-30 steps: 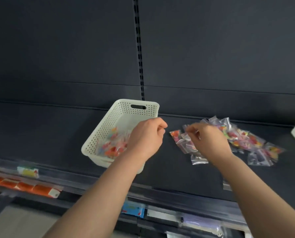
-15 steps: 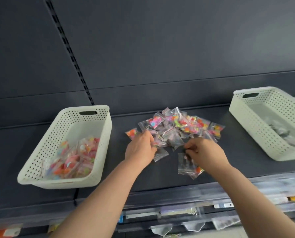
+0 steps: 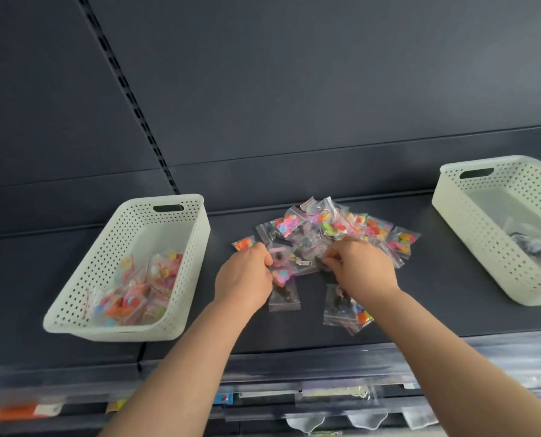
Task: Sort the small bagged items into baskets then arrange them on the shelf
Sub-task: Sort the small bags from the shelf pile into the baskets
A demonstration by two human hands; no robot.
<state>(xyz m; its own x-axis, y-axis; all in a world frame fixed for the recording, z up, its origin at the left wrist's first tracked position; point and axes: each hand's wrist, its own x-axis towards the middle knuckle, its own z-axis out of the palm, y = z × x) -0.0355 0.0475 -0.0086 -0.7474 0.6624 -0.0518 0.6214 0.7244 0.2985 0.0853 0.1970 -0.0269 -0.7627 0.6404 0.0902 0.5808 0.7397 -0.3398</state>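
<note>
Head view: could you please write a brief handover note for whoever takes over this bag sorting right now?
Left grip pinches a bag at the left edge of the pile; right grip pinches bags in the pile's middle.
Left basket holds many colourful bags; right basket holds a few dark ones. Both sit on the shelf, with the pile between them.
Done: part of the sorting.
To do: sort the rest of the pile, then arrange the baskets on the shelf.

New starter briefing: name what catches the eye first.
A heap of small clear bags of bright bits lies midway along the shelf, the left hand and right hand pinching bags at its front. A white basket of colourful bags sits left, a second basket far right.
</note>
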